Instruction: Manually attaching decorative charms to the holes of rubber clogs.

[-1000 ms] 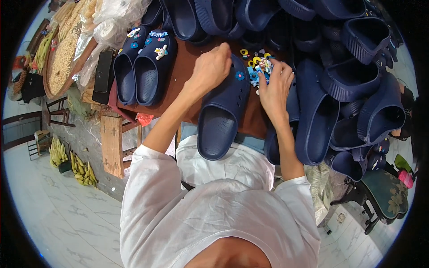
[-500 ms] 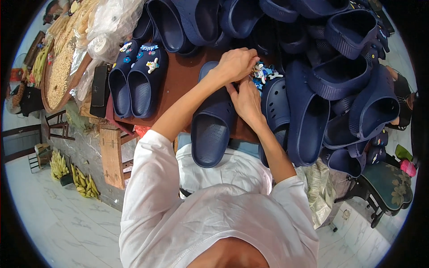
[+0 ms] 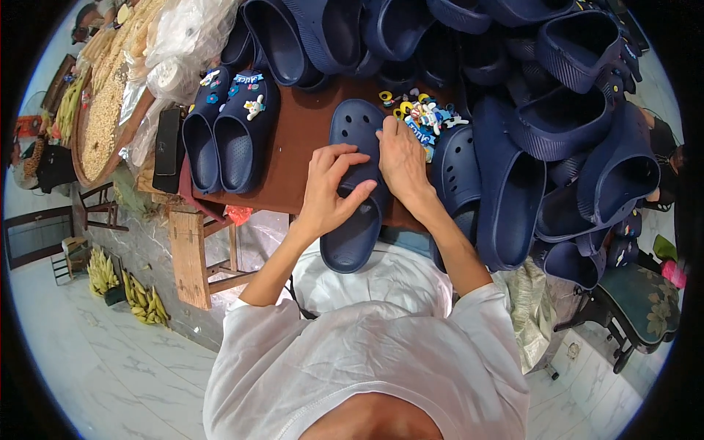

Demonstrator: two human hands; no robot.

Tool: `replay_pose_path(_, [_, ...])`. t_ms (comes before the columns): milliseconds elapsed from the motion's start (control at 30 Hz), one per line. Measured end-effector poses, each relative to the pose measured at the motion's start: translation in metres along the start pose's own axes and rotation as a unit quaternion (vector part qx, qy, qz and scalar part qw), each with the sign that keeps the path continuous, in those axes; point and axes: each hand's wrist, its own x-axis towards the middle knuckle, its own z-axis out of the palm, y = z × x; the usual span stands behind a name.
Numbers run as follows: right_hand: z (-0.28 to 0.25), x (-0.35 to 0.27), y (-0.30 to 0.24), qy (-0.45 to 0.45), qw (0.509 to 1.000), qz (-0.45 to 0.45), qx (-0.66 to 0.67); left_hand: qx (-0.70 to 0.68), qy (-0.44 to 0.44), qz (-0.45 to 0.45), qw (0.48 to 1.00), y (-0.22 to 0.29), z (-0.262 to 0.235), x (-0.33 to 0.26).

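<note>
A navy clog (image 3: pixel 352 249) lies in front of me, toe away, its heel reaching past the table's near edge. My left hand (image 3: pixel 326 187) rests on its left side, thumb and fingers apart and holding nothing. At the right of the clog's holed upper, my right hand (image 3: pixel 403 161) has its fingers pinched together; what they hold is too small to make out. Beyond that hand lies a pile of small colourful shoe charms (image 3: pixel 427 119), next to a second navy clog (image 3: pixel 456 165). To the left stands a pair of navy clogs (image 3: pixel 238 147) with charms on their uppers.
Many navy clogs (image 3: pixel 561 121) are heaped along the far and right sides of the brown table (image 3: pixel 293 125). A black phone (image 3: pixel 169 150) lies at the left edge, near a clear plastic bag (image 3: pixel 183 37). A wooden stool (image 3: pixel 191 257) stands lower left, a chair (image 3: pixel 638 304) lower right.
Both hands have drawn back from the charm pile to the clog in front of me. My left hand has opened over it, uncovering the toe holes and more charms.
</note>
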Motion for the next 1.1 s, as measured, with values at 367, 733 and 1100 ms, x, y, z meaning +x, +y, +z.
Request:
replay_pose_path(367, [-0.005,0.007,-0.001,-0.045,0.995,0.081,0.046,0.005,0.031,-0.014,0.999,-0.004,0.007,-0.005])
replay_pose_path(733, [0.008,-0.008,0.041,-0.024,0.959,0.174,0.222,-0.007,0.054,0.011,0.998,-0.004,0.009,0.0])
replay_pose_path(1100, [-0.004,-0.005,0.034,0.196,0.731,0.246,0.605,-0.065,-0.001,-0.005,0.998,0.003,-0.01,-0.015])
